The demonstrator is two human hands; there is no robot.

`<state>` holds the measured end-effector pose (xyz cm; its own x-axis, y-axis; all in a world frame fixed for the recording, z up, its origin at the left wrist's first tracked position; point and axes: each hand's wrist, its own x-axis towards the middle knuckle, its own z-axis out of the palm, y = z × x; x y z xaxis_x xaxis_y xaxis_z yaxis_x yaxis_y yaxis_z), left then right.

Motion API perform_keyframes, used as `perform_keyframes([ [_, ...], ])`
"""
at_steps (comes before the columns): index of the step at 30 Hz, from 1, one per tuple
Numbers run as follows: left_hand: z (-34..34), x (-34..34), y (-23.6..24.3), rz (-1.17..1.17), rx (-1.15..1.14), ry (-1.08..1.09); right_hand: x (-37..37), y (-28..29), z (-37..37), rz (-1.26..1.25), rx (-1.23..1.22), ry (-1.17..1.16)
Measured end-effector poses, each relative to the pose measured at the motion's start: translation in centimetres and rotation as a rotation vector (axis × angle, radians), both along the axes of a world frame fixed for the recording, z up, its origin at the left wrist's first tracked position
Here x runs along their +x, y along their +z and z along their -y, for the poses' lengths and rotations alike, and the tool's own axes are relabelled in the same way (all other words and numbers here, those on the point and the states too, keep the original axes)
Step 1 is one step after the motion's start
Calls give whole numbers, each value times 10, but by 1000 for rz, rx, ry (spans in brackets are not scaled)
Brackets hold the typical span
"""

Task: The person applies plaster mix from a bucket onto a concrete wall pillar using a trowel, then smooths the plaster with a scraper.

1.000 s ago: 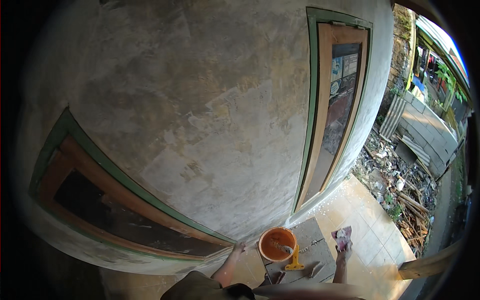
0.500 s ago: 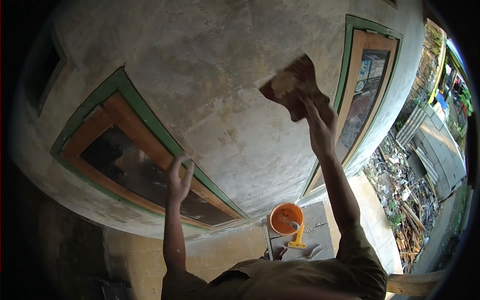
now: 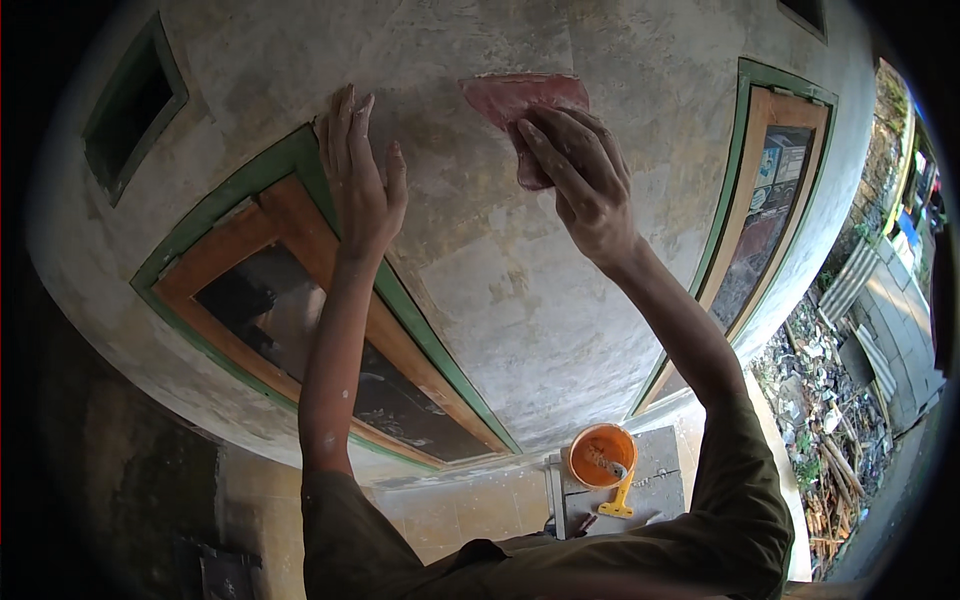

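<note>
My right hand (image 3: 585,175) grips a reddish putty spreader (image 3: 515,98), whose wide edge lies against the patchy grey plastered wall (image 3: 470,250). Some pale paste shows along that edge. To its left, my left hand (image 3: 362,190) is raised with its fingers stretched out. It is beside the upper corner of the green window frame (image 3: 295,155), and it appears to rest on frame or wall. Nothing is held in it.
Below me an orange bucket (image 3: 602,455) stands on a grey platform (image 3: 655,465), with a yellow-handled scraper (image 3: 618,497) beside it. A second window (image 3: 765,200) is at right. Rubble and wood scraps (image 3: 825,440) lie outside at far right.
My left hand has moved up along the window frame, its fingers now stretched out. The spreader has moved up and left and turned onto the wall; it was tilted with paste showing.
</note>
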<state>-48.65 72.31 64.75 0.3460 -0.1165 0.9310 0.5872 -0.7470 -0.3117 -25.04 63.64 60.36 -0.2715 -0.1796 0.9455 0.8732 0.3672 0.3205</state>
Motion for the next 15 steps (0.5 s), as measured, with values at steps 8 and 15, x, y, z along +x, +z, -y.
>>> perform_keyframes([
  [8, -15, 5, -5, 59, 157, 38, 7, -23, -38, -55, -107, -202],
  [15, -13, 6, -5, 57, 176, 30, 12, -27, -24, -23, -151, -208],
])
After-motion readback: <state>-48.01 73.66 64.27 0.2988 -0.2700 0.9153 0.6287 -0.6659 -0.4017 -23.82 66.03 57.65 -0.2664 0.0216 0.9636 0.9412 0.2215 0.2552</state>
